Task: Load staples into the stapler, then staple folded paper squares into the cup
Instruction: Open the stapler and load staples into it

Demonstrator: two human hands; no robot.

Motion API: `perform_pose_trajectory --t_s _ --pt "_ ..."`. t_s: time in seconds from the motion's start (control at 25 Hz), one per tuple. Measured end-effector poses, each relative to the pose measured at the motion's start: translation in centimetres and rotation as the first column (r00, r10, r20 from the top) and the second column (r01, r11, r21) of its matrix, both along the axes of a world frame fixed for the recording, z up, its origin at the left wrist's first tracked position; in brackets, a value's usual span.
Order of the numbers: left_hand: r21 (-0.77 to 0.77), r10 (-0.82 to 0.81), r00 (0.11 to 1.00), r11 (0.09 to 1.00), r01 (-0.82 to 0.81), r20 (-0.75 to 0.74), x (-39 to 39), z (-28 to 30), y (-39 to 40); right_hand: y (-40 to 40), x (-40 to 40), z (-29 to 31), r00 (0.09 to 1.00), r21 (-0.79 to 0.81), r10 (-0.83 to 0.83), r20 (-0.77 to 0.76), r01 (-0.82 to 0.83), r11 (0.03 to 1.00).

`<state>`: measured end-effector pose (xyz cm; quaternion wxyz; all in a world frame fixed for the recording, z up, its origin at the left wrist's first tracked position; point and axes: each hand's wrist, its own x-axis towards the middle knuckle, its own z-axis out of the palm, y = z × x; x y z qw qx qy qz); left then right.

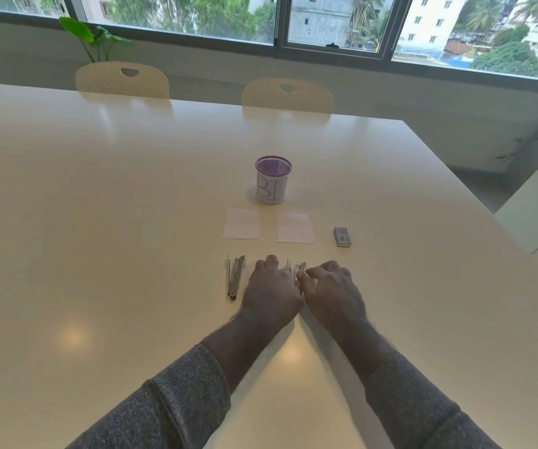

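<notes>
A silver stapler (297, 269) lies on the white table (99, 222), mostly hidden between my two hands. My left hand (269, 286) grips its left side and my right hand (332, 286) grips its right side. A second silver stapler (235, 276) lies open just left of my left hand. Two folded white paper squares (241, 223) (295, 227) rest beyond the hands. Behind them stands a purple mesh cup (273, 179) wrapped in a white label. A small grey staple box (342, 236) lies to the right of the papers.
Two cream chairs (122, 80) (287, 95) stand at the table's far edge, with a green plant (92, 37) behind the left one. The table's right edge (455, 176) runs diagonally close to the staple box. Windows fill the background.
</notes>
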<state>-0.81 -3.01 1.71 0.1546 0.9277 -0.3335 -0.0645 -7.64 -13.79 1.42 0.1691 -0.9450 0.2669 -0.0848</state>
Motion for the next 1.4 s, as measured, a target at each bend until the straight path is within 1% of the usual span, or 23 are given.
perform_pose_trajectory --t_s 0.08,0.16,0.24,0.36,0.44,0.52,0.6,0.68,0.76,0.88,1.04,1.12,1.24,1.4 --pt "0.007 0.030 0.999 1.000 -0.030 -0.020 -0.1 0.7 -0.3 0.1 0.4 0.2 1.000 0.088 -0.028 -0.006 0.028 0.996" --pt "-0.024 0.082 0.987 0.996 -0.086 -0.139 0.2 0.9 -0.7 0.0 0.8 0.1 0.998 0.177 -0.062 -0.004 0.062 0.982" --pt "-0.060 0.135 0.952 0.986 -0.157 -0.275 0.7 0.9 -1.1 -0.1 1.1 -0.1 0.996 0.264 -0.091 -0.003 0.089 0.960" --pt "-0.176 0.154 0.895 0.953 -0.246 -0.419 0.6 1.0 -1.2 -0.2 1.6 0.2 0.985 0.409 -0.158 0.062 0.119 0.905" --pt "-0.283 0.154 0.853 0.901 -0.328 -0.498 0.4 1.2 -1.0 -0.4 1.6 0.5 0.968 0.534 -0.222 0.118 0.126 0.836" --pt "-0.380 0.133 0.798 0.826 -0.417 -0.588 0.5 1.0 -0.8 -0.8 1.5 0.7 0.957 0.607 -0.235 0.170 0.086 0.790" --pt "-0.454 0.055 0.709 0.733 -0.507 -0.703 0.8 0.9 -0.6 -1.4 1.2 0.8 0.949 0.656 -0.221 0.225 0.020 0.754" --pt "-0.488 -0.051 0.613 0.658 -0.574 -0.788 1.0 0.8 -0.2 -1.5 0.8 1.3 0.947 0.714 -0.186 0.263 -0.062 0.697" --pt "-0.512 -0.127 0.574 0.633 -0.581 -0.809 1.2 0.8 0.3 -1.4 0.1 2.1 0.947 0.735 -0.135 0.291 -0.131 0.666" --pt "-0.534 -0.214 0.551 0.665 -0.523 -0.806 1.3 1.0 1.0 -1.5 -0.7 3.1 0.955 0.744 -0.058 0.292 -0.189 0.640" --pt "-0.545 -0.279 0.523 0.695 -0.469 -0.806 1.3 1.0 1.5 -1.8 -1.2 3.6 0.964 0.762 -0.007 0.266 -0.205 0.614" --pt "-0.548 -0.289 0.528 0.713 -0.438 -0.798 1.2 1.0 1.7 -2.0 -1.3 3.6 0.972 0.763 0.014 0.236 -0.195 0.617" --pt "-0.555 -0.296 0.541 0.722 -0.413 -0.787 1.1 1.1 1.9 -2.2 -1.4 3.6 0.979 0.742 0.031 0.201 -0.173 0.647" --pt "-0.575 -0.277 0.593 0.714 -0.400 -0.756 0.9 1.2 1.5 -2.0 -1.3 3.8 0.972 0.719 0.041 0.230 -0.198 0.667"
